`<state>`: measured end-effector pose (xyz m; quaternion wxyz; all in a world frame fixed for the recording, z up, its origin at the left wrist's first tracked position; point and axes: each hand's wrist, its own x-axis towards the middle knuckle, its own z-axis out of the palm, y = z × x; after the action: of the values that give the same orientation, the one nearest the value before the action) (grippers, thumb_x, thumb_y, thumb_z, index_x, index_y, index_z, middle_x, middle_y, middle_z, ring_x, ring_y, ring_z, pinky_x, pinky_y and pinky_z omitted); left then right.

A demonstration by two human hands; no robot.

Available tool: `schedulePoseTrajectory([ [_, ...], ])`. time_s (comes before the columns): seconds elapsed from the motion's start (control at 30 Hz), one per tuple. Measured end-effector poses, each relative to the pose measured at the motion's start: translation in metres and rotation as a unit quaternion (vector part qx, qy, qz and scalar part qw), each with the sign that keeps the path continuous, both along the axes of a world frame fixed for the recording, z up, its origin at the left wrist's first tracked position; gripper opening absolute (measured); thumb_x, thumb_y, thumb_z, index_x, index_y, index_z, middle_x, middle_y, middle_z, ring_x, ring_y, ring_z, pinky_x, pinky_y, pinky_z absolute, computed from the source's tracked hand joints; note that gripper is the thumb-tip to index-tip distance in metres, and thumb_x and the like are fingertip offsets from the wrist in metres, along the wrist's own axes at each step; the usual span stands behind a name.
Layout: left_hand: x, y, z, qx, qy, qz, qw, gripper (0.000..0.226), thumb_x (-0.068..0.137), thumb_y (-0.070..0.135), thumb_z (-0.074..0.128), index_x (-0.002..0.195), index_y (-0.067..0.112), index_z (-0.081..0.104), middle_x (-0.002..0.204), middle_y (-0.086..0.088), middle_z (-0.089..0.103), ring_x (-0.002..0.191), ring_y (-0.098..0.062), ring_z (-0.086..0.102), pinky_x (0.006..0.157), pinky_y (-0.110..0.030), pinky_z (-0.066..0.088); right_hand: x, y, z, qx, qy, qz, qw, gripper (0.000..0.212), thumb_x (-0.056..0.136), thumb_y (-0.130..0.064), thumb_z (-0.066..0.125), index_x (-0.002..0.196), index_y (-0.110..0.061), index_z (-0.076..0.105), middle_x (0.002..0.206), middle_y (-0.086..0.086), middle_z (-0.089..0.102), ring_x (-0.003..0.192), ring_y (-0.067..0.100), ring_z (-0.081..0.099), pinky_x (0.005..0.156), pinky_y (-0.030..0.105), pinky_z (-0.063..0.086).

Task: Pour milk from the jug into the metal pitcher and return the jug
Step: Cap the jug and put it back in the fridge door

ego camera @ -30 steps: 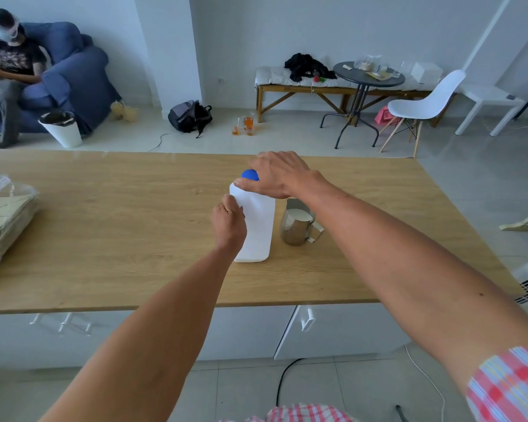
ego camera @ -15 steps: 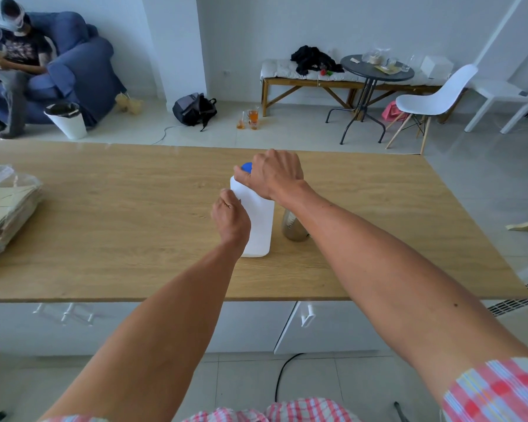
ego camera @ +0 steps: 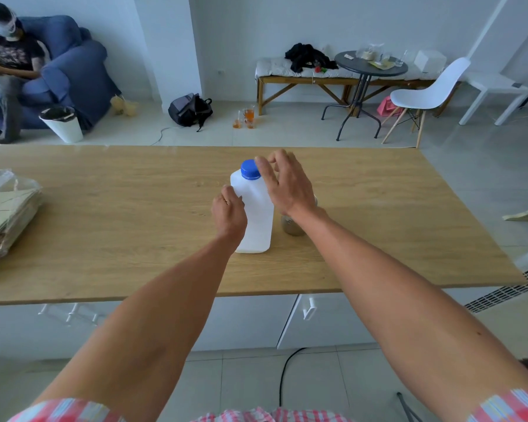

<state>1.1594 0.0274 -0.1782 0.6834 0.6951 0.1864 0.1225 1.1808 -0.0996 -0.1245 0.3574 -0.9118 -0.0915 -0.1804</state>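
Observation:
A white plastic milk jug [ego camera: 256, 214] with a blue cap [ego camera: 250, 169] stands upright in the middle of the wooden table [ego camera: 119, 214]. My left hand [ego camera: 228, 214] grips the jug's left side near its handle. My right hand [ego camera: 288, 182] hovers just right of the cap with fingers spread, the thumb tip beside the cap. The cap sits on the jug's neck. Right of the jug stands the metal pitcher [ego camera: 291, 227], mostly hidden behind my right wrist.
A stack of flat paper bags in plastic wrap [ego camera: 6, 208] lies at the table's left end. Beyond the table, a person sits on a blue sofa [ego camera: 73, 74]; a white bin [ego camera: 63, 123], a backpack [ego camera: 189, 109], a round table [ego camera: 369, 68] and a white chair [ego camera: 427, 92] stand on the floor.
My right hand was closed over the blue cap; now it has opened and shifted right, so the cap shows. My left hand stays on the jug.

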Motion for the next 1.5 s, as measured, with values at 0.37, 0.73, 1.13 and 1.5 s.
schedulePoseTrajectory([
  [0.37,-0.019,0.006,0.027,-0.026,-0.042,-0.010,0.999,0.036,0.091,0.022,0.034,0.057,0.028,0.021,0.060,0.005,0.025,0.066,-0.020,0.024,0.058,-0.036,0.020,-0.051,0.011,-0.094,0.397,0.398,-0.077,0.824,0.065,0.100,-0.065,0.026,0.150,-0.028,0.043,0.136,-0.005,0.057,0.120,0.021,0.055,0.103,0.050,0.047],
  [0.73,-0.049,0.010,0.043,-0.023,-0.054,0.035,0.998,0.040,0.097,0.030,0.036,0.061,0.022,0.022,0.056,0.003,0.026,0.054,-0.017,0.022,0.054,-0.033,0.022,-0.054,0.016,-0.097,0.426,0.458,0.009,0.780,0.058,0.096,-0.069,0.033,0.121,-0.030,0.068,0.112,0.000,0.077,0.105,0.023,0.069,0.091,0.044,0.053],
  [1.13,-0.119,0.042,0.058,0.021,-0.037,0.203,0.978,0.049,0.104,0.037,0.034,0.060,0.019,0.029,0.052,0.006,0.032,0.054,-0.017,0.030,0.057,-0.032,0.028,-0.085,0.058,-0.094,0.332,0.498,0.154,0.786,0.060,0.094,-0.065,0.034,0.112,-0.021,0.072,0.101,0.008,0.079,0.078,0.024,0.071,0.065,0.034,0.056],
  [1.5,-0.262,0.109,0.059,0.025,-0.046,0.398,0.916,0.064,0.097,0.042,0.038,0.035,0.028,0.047,0.041,0.008,0.040,0.046,-0.017,0.035,0.055,-0.032,0.030,-0.194,0.149,-0.084,0.233,0.547,0.315,0.740,0.054,0.098,-0.064,0.038,0.113,-0.024,0.071,0.104,0.006,0.078,0.095,0.026,0.075,0.077,0.044,0.063],
])
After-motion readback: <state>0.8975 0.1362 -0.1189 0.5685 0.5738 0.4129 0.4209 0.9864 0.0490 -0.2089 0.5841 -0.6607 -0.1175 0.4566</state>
